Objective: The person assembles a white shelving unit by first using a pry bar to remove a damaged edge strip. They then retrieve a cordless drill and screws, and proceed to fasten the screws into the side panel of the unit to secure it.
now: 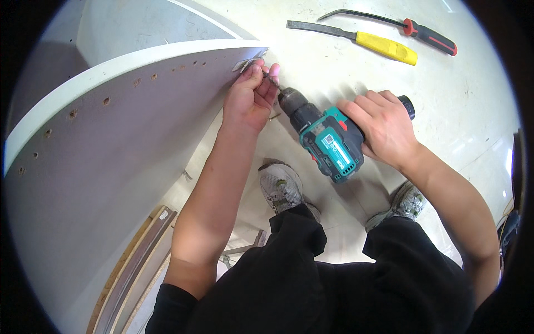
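Note:
My right hand (384,123) is wrapped round a teal and black cordless drill (328,139), which points up and to the left. From its chuck a thin bit (272,81) runs toward my left hand (253,99). The left thumb and fingers are pinched at the far corner of an upright grey panel (122,128), beside a small light metal fitting (240,64). What exactly they hold there is too small and covered to make out. A row of holes, some chipped, runs along the panel beneath its white edge.
On the pale floor (445,106) at the far right lie a yellow-handled chisel (386,48) and a pry bar with a red and black handle (431,38). Several boards (133,273) stand at the lower left. My shoes (281,186) are below the drill.

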{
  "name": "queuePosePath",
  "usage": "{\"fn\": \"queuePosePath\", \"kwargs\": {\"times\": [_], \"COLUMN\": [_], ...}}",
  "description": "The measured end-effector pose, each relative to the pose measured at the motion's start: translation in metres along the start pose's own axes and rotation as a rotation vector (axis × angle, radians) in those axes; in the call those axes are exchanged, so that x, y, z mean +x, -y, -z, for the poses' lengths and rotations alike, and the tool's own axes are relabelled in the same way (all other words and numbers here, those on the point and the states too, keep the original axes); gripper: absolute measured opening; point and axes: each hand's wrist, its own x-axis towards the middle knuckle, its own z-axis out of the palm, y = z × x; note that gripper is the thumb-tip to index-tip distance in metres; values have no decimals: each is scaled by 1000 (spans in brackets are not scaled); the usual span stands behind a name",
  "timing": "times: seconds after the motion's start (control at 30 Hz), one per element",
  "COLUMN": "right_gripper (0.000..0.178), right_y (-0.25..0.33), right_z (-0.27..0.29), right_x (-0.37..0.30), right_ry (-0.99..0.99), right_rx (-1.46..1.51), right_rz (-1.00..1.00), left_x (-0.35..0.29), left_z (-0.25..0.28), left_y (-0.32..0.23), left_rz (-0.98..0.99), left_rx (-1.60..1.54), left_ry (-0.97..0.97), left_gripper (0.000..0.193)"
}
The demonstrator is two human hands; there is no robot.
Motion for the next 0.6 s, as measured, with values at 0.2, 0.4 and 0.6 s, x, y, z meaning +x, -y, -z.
{"fn": "queuePosePath", "kwargs": {"times": [0.2,0.4,0.6], "right_gripper": [54,50,40], "right_y": [2,5,-2], "right_z": [-8,3,12], "right_x": [3,2,16], "right_ry": [-25,-7,30], "right_rx": [-24,-59,-165], "right_rz": [-14,-40,28], "left_x": [1,-2,3], "left_z": [2,-9,-7], "left_y": [0,3,-3], "left_rz": [-8,44,99], "left_rx": [-29,-157,-136], "left_ry": [12,18,-19], "left_gripper": [11,14,18]}}
